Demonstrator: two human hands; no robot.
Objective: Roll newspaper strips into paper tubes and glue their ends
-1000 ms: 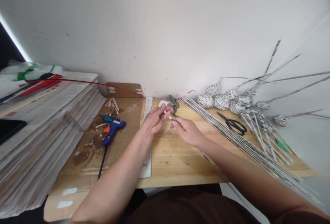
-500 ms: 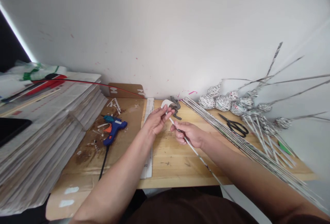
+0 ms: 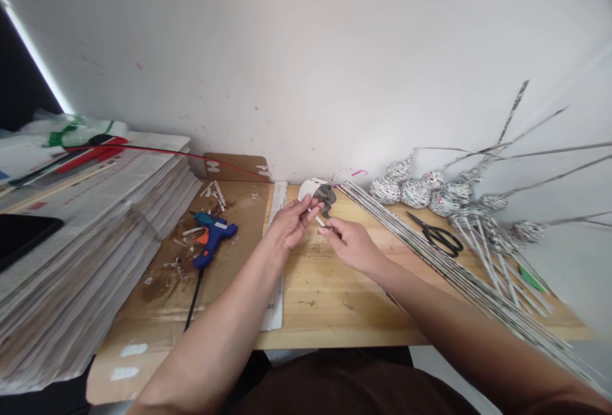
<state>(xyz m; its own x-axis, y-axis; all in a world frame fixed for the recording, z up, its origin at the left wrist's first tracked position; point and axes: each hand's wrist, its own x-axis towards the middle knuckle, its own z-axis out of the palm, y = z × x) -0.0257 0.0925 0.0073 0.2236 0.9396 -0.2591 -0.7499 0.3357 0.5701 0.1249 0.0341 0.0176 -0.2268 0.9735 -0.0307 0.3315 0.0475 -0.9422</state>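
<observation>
Over the middle of the wooden table, my left hand point(image 3: 295, 222) pinches one end of a thin rolled-paper stick point(image 3: 315, 218). My right hand point(image 3: 351, 241) is closed on the same stick a little to the right, fingertips just below my left fingers. Much of the stick is hidden behind my right hand and forearm. Just beyond my left fingertips lies a white round piece point(image 3: 310, 186), partly covered by my hand. Against it rests a crumpled grey cloth-like thing point(image 3: 326, 196).
Left, a blue glue gun point(image 3: 216, 236) lies on stained cardboard point(image 3: 239, 275) beside a tall stack of paper point(image 3: 119, 224). To the right are a bundle of long paper sticks point(image 3: 411, 236), black scissors point(image 3: 440, 236) and several woven paper gourd shapes point(image 3: 415, 192) along the wall.
My right hand has turned over, its back now upward. The stick's long lower part, seen before running toward the table's front edge, is now mostly hidden under my right arm.
</observation>
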